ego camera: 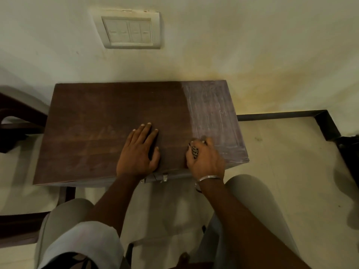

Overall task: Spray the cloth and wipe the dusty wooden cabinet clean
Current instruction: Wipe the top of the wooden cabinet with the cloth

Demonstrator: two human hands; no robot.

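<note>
The wooden cabinet [93,121] stands against the wall, seen from above. Its top is dark brown over the left and middle, and a pale dusty strip [213,117] covers the right end. My left hand [138,150] lies flat on the top near the front edge, fingers apart, holding nothing. My right hand [204,156] presses down at the border of the dusty strip, closed over a small dark patterned cloth [194,151] that shows only between the fingers. No spray bottle is in view.
A white switch plate [129,30] is on the wall above the cabinet. A dark wooden chair [17,121] stands to the left. A black skirting line [318,121] runs along the floor on the right. A metal latch [164,177] sits on the cabinet's front edge.
</note>
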